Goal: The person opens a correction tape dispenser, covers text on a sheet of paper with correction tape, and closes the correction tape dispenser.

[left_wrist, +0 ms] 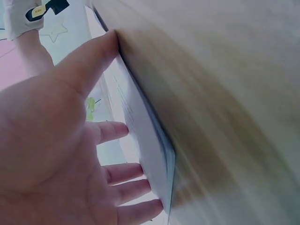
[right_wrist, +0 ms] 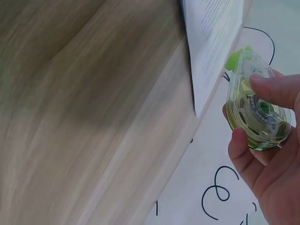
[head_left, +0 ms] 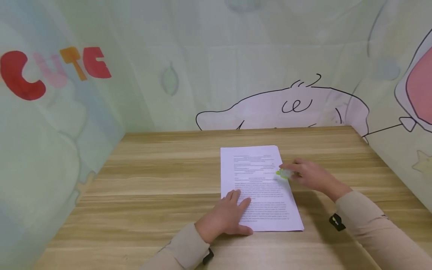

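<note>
A stack of printed paper (head_left: 260, 210) lies on the wooden table, its text upside down in the head view. My left hand (head_left: 229, 213) rests on the stack's near left part with fingers spread; in the left wrist view its fingertips (left_wrist: 136, 169) touch the sheet and the thumb is at the paper's edge. My right hand (head_left: 312, 174) holds a correction tape (right_wrist: 258, 105) with a clear body, yellow-green inside and a green tip. In the head view the correction tape is over the stack's right edge; whether its tip touches the paper I cannot tell.
The wooden table (head_left: 152, 180) reaches back to a printed cloth backdrop (head_left: 202, 67) with cartoon drawings and coloured letters. Black straps (head_left: 337, 222) with small devices are worn at both wrists.
</note>
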The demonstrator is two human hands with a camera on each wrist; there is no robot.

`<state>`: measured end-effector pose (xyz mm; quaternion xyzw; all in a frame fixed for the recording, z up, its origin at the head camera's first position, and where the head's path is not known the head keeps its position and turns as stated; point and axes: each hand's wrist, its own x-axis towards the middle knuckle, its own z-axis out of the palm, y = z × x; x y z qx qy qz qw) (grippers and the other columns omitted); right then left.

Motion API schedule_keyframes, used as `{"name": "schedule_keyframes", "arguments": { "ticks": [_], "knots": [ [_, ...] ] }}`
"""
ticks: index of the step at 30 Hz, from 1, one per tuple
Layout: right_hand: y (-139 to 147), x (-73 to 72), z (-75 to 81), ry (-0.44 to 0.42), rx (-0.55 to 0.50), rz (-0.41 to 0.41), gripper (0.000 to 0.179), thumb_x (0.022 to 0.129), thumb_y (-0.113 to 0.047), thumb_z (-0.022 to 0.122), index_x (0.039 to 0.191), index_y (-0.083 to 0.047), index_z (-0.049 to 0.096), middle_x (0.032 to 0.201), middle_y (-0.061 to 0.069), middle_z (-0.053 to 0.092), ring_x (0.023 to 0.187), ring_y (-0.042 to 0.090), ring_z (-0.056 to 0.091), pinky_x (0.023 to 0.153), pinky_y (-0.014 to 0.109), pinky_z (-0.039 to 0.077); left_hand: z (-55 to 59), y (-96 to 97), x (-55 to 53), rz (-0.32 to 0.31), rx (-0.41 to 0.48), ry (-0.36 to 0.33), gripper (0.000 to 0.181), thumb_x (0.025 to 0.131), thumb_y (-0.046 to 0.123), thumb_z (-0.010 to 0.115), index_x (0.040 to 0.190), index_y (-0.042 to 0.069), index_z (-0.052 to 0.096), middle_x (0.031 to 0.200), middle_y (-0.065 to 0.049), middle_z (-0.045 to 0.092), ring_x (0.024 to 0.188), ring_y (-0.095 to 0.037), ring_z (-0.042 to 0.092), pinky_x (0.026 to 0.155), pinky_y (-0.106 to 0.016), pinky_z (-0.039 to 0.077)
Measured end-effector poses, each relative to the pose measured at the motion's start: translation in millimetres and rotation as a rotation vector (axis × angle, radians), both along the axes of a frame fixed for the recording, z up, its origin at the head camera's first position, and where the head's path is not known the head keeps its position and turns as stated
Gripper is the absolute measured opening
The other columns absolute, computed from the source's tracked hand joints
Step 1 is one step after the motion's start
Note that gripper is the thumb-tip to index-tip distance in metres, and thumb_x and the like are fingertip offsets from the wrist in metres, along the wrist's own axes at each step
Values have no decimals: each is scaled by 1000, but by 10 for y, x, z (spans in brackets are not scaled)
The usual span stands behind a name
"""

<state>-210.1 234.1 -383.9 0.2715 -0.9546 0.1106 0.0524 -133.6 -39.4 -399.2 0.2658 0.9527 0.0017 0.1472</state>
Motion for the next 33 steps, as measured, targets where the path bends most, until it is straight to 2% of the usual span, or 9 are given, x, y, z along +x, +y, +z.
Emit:
{"name": "schedule_keyframes", "arguments": {
  "ticks": [4, 9, 11, 13, 16, 18, 24, 29, 33],
  "knots": [
    [-70, 28, 43, 11, 36, -32, 43, 83, -10, 65, 124, -19, 60, 99, 11, 61, 74, 20, 56, 64, 34, 48, -20, 9, 6, 1, -2, 1, 81, 75, 62, 61, 140, 20, 37, 146, -17, 28, 136, -32, 27, 110, -39, 30],
    [-187, 46, 66, 2, 72, -43, 41, 83, -13, 66, 123, -14, 59, 116, 16, 61, 98, 30, 62, 79, 46, 50, -23, 32, 31, 26, -19, -16, 80, 77, 61, 60, 143, 22, 35, 150, -17, 23, 138, -33, 23, 109, -46, 28],
    [-241, 40, 74, -13, 83, -34, 36, 83, -14, 66, 119, -14, 61, 115, 14, 62, 96, 28, 62, 77, 45, 51, -16, 42, 44, 31, -23, -7, 79, 78, 60, 60, 142, 23, 35, 150, -17, 23, 138, -32, 25, 108, -48, 29],
    [-302, 30, 84, -35, 93, -18, 34, 83, -14, 65, 117, -17, 62, 108, 10, 63, 87, 23, 61, 72, 40, 51, 1, 51, 54, 31, -23, 1, 78, 77, 59, 61, 142, 22, 36, 149, -18, 25, 136, -32, 27, 107, -48, 31],
    [-397, 14, 95, -61, 106, 10, 35, 84, -14, 64, 118, -21, 62, 96, 4, 61, 74, 16, 53, 64, 31, 46, 27, 61, 60, 29, -27, 5, 78, 77, 58, 62, 141, 20, 38, 148, -19, 27, 135, -32, 30, 105, -45, 34],
    [-456, 8, 97, -65, 106, 27, 35, 85, -13, 63, 119, -22, 62, 91, 1, 59, 70, 13, 49, 63, 29, 44, 37, 67, 57, 33, -27, -1, 79, 76, 57, 63, 141, 19, 38, 148, -19, 28, 135, -31, 30, 104, -43, 37],
    [-594, -11, 59, -18, 119, 102, 37, 83, -10, 65, 118, -22, 62, 92, 1, 60, 66, 11, 48, 62, 25, 44, 32, 61, 36, 42, -38, -3, 84, 72, 60, 66, 141, 21, 39, 148, -18, 29, 135, -30, 31, 99, -43, 42],
    [-719, -19, 44, 26, 114, 177, 36, 83, -9, 65, 116, -22, 64, 89, 1, 60, 62, 8, 45, 59, 22, 42, 41, 34, 40, 39, -25, -3, 83, 72, 59, 67, 140, 23, 39, 148, -17, 29, 134, -30, 31, 97, -43, 43],
    [-804, -29, 20, 37, 107, 205, 36, 82, -8, 65, 115, -24, 64, 87, 0, 60, 63, 7, 47, 59, 21, 43, 31, 22, 39, 31, -29, -3, 83, 72, 61, 65, 141, 24, 38, 148, -17, 29, 135, -30, 31, 96, -44, 44]
  ]
}}
